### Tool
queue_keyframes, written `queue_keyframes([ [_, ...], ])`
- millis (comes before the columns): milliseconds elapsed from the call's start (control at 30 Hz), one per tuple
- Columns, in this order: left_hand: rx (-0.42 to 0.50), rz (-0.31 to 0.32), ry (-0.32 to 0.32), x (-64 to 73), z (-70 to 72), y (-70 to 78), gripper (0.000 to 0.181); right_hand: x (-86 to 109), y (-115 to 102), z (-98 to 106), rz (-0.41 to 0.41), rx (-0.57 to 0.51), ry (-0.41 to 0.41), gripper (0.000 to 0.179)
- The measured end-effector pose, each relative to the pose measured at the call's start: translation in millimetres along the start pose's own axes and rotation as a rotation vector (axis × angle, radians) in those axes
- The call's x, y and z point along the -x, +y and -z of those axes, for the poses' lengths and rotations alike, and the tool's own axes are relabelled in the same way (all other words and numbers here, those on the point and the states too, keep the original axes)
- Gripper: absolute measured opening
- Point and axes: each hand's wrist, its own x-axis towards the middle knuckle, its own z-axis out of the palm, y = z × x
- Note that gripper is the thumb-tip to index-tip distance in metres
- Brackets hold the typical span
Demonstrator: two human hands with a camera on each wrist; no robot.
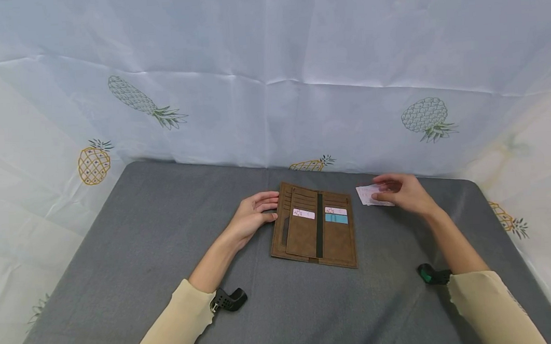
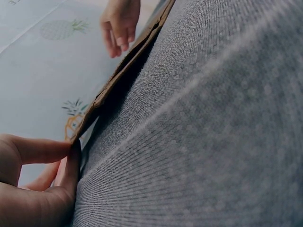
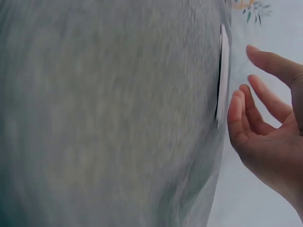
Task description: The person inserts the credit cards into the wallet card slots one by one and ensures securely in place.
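Near you, wrist cameras [image 1: 231, 300] jut from your pale sleeves [image 1: 173, 323] above the gray counter [image 1: 167, 240]; beyond them a brown wallet [image 1: 302, 240] lies spread open at mid-counter, its left edge pinched between thumb and fingers of your left hand [image 1: 252, 216]; it looks light and pliant, likely to bend, so its outer edge seems the steadier hold; pink cards [image 1: 303, 213] and a blue card [image 1: 336, 219] peek from slots either side of a black strip [image 1: 319, 224]; farther right, apart from the wallet, a thin stack of pale cards [image 1: 365, 194] lies flat under your right hand [image 1: 406, 192], thumb and fingers parted and holding nothing; the stack should be light, smooth and prone to slide, best taken by its edges; your fingers mask its right end, while the wallet separates it from your left hand; behind hangs a pineapple-print curtain [image 1: 296, 36].
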Motion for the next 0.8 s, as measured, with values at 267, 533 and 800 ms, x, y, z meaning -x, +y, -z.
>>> queue_keyframes([
  [267,-0.009,-0.013,0.002,-0.3,-0.4,-0.2,0.061,7.1,11.1,12.6,-0.046,0.111,-0.014,0.059],
  [533,-0.014,-0.009,0.008,0.0,0.5,-1.4,0.061,9.4,18.8,14.7,-0.08,0.177,-0.036,0.065],
  [800,-0.017,-0.006,0.006,-0.1,-0.3,-0.2,0.061,6.9,17.9,17.2,-0.084,0.204,-0.038,0.067],
])
